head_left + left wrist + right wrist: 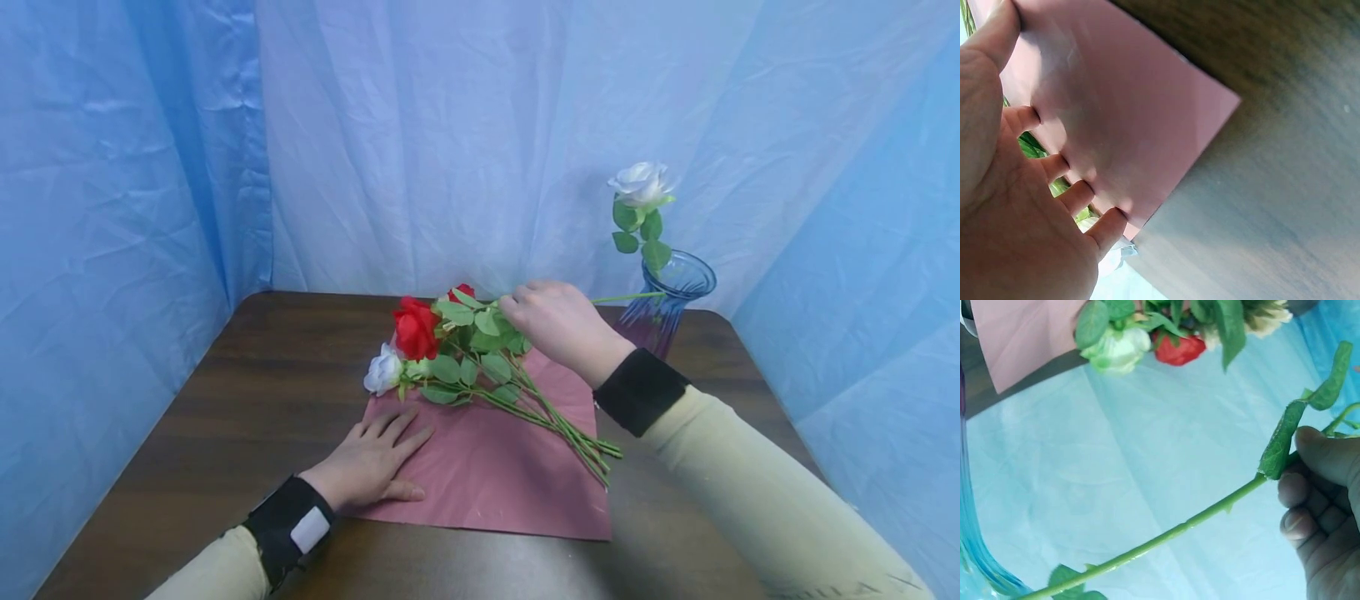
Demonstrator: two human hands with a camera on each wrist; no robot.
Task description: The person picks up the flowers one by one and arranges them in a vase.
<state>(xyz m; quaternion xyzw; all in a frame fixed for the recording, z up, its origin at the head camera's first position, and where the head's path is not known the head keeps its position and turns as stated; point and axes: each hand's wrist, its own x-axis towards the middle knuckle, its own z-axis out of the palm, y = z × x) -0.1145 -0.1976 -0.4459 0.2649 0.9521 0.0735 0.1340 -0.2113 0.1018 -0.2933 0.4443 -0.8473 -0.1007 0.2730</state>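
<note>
My right hand [558,321] pinches a green flower stem [1185,525] between thumb and fingers, just below a leaf. The stem's bare end reaches the rim of a blue-to-purple glass vase [678,287] in the head view; which bloom it carries is hidden. One white rose [641,185] stands in the vase. My left hand [371,458] rests with spread fingers on a sheet of pink paper [510,492]. On this paper lies a bunch of flowers, with a red rose [416,329] and a white rose [384,370] at the left and several stems [570,429] pointing right.
The dark wooden table [247,392] carries everything. Light blue curtains [420,150] hang behind it and on both sides. The vase stands at the back right, close to the rear curtain. Black bands [641,392] circle both wrists.
</note>
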